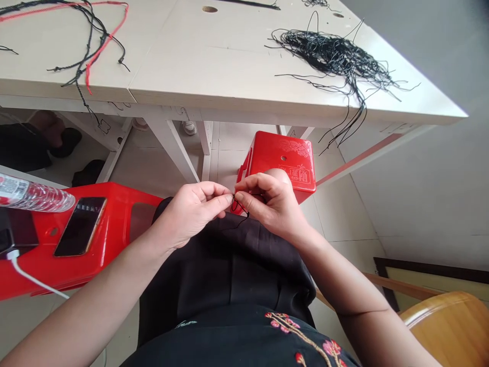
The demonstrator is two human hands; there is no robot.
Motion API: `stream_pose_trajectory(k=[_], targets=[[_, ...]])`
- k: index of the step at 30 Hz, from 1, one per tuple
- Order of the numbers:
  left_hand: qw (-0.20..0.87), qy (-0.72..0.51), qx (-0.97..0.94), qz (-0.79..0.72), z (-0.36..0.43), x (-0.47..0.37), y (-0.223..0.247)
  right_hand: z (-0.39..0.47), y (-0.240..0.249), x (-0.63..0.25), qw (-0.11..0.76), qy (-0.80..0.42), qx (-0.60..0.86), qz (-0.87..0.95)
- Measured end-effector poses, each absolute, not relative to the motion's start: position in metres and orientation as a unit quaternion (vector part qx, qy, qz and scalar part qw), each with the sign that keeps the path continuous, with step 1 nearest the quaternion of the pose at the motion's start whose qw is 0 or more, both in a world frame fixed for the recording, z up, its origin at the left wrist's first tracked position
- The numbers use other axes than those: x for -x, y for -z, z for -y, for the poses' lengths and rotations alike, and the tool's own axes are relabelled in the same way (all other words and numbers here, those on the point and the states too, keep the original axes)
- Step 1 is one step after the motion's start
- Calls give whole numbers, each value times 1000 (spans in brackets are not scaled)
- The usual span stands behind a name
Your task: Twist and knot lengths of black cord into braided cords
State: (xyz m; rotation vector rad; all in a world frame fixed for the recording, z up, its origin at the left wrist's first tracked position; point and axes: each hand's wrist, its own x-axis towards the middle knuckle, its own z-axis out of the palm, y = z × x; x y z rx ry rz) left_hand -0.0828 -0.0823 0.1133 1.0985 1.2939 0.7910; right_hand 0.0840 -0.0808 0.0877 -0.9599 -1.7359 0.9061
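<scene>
Black fabric (229, 275) drapes over the person's lap at the bottom of the view, smooth and matte, with pink embroidered blossoms (301, 336) stitched along the lower hem. Above it the two bare forearms converge. Left hand (194, 209) and right hand (267, 201) meet fingertip to fingertip, each pinching narrowly on a thin black cord (239, 211) — a short, wiry length that loops between the thumbs and trails down onto the dark cloth. The fingers of both hands are curled tight, thumb pressed against forefinger, with the cord held just above the lap and in front of a glossy red plastic stool (282, 158) with a moulded floral relief on its top.

To the left sits a second red stool (110, 244), equally shiny, bearing a flat dark phone (80, 227), a clear ribbed water bottle (34, 196) lying on its side, and a white cable (34, 280) running off its edge.

Farther off stands a pale, smooth-topped table (214, 71). A tangled heap of fine black cords (336, 58) lies at its right end, strands spilling over the edge — and at the left, braided black and red cords (91, 46) sprawl loosely. A rounded wooden chair (446, 326), warm and varnished, shows at the lower right.
</scene>
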Motion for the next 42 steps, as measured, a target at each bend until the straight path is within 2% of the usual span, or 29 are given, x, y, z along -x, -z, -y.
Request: stream_pose_trajectory(k=[6, 10, 22, 31, 42], targets=[[639, -331, -439, -538, 81, 86, -113, 79, -88, -83, 457, -337, 395, 723], [617, -331, -476, -532, 80, 89, -109, 78, -90, -85, 449, -325, 389, 735], [596, -274, -532, -536, 82, 94, -107, 75, -108, -96, 326, -331, 380, 800], [644, -277, -470, -536, 82, 95, -107, 62, -108, -95, 308, -379, 429, 760], [667, -320, -406, -536, 74, 101, -107, 68, -115, -97, 261, -316, 399, 820]])
